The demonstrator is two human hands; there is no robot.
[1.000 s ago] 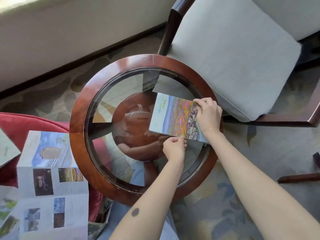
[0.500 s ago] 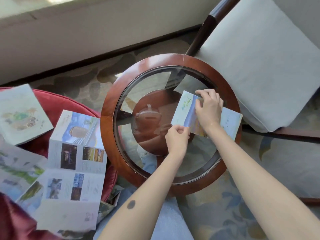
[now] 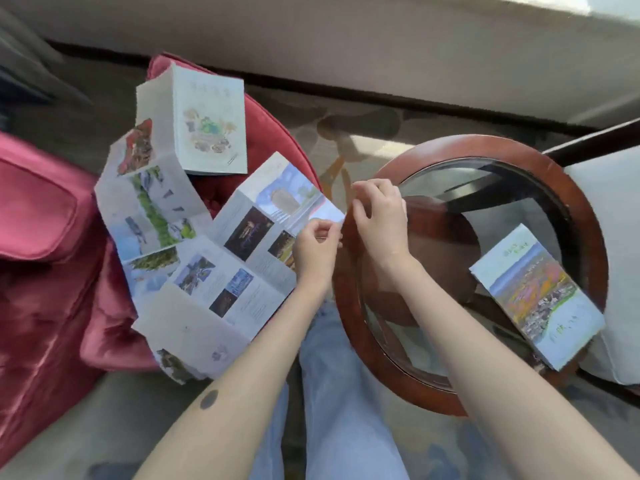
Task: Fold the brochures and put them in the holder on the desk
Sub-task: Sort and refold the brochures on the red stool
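Observation:
A folded brochure [image 3: 533, 299] with a colourful landscape cover lies flat on the right side of the round glass table [image 3: 349, 306]. A long unfolded brochure [image 3: 239, 268] with dark photos lies across the red cushion. My left hand [image 3: 317, 249] pinches its near right corner. My right hand [image 3: 381, 220] hovers just right of that corner over the table's rim, fingers loosely curled and holding nothing. No holder is in view.
A second unfolded brochure [image 3: 152, 209] with green pictures and a folded pale one [image 3: 207, 123] lie on the red cushion [image 3: 41, 244] at the left. A grey-cushioned chair [image 3: 609, 209] stands right of the table. My jeans-clad legs [image 3: 332, 393] are below.
Both hands have left the folded brochure on the glass table and moved left. My left hand has taken the corner of the unfolded brochure. The view has swung left.

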